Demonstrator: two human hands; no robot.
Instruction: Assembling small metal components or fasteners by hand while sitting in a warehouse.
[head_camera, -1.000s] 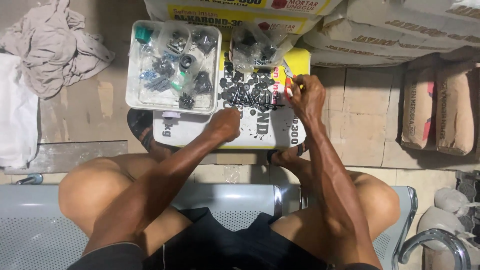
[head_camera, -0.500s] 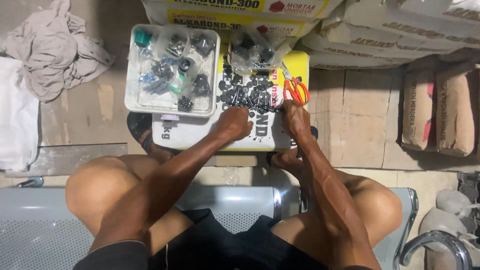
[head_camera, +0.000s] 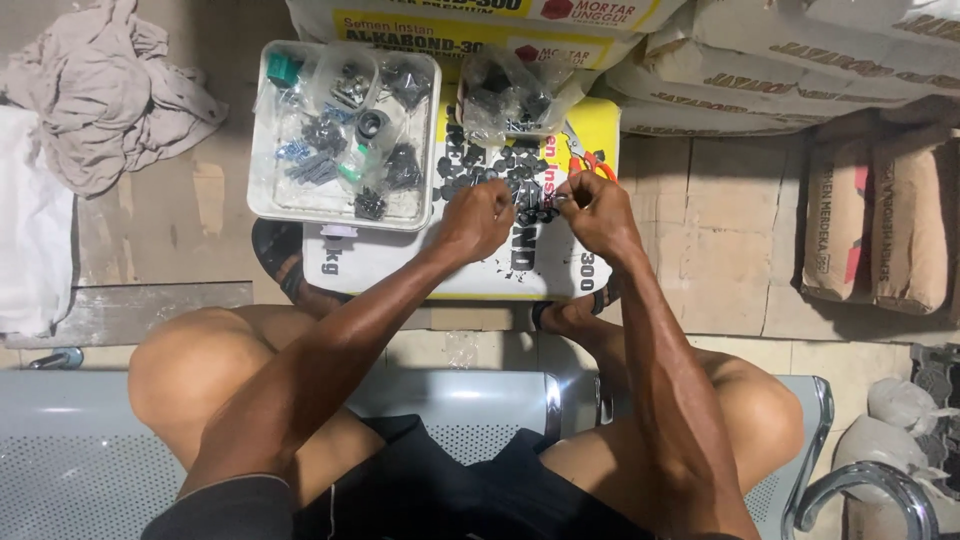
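A yellow-and-white cement sack (head_camera: 400, 262) lies flat, long axis left to right, carrying a white tray (head_camera: 262, 205) of bagged parts and a heap of small black parts (head_camera: 480, 170). Orange-handled scissors (head_camera: 590, 160) point up-left. Over the heap, the left hand (head_camera: 478, 220) and right hand (head_camera: 598, 212) meet, each grip pinched narrow on something too small to tell.

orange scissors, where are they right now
In the head view the orange-handled scissors lie on the yellow and white sack, just above the right hand and right of the pile of small black parts.
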